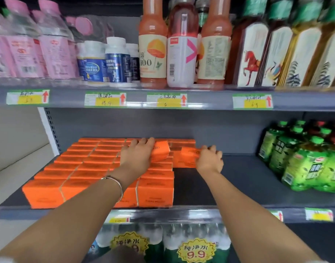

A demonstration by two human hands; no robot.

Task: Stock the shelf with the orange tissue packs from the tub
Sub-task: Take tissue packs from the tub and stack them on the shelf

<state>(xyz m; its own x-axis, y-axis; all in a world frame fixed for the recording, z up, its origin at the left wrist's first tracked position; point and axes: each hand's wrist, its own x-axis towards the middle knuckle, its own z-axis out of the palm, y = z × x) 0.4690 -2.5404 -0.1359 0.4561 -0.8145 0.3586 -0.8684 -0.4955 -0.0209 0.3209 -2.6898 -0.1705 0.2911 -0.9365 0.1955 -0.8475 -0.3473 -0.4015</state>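
Observation:
Several orange tissue packs [54, 192] stand in tight rows on the grey middle shelf [229, 198], filling its left half. My left hand [138, 154] grips one orange pack [161, 150] tilted above the third row near the back. My right hand [210, 158] holds another orange pack [189, 156] at the back of a short fourth row, just right of the stacked rows. The tub is out of view.
Green tea bottles [305, 168] stand at the shelf's right end. Bare shelf lies between them and the packs. Above, the upper shelf edge [162, 99] carries price tags under pink, blue and juice bottles. Water multipacks [191, 243] sit below.

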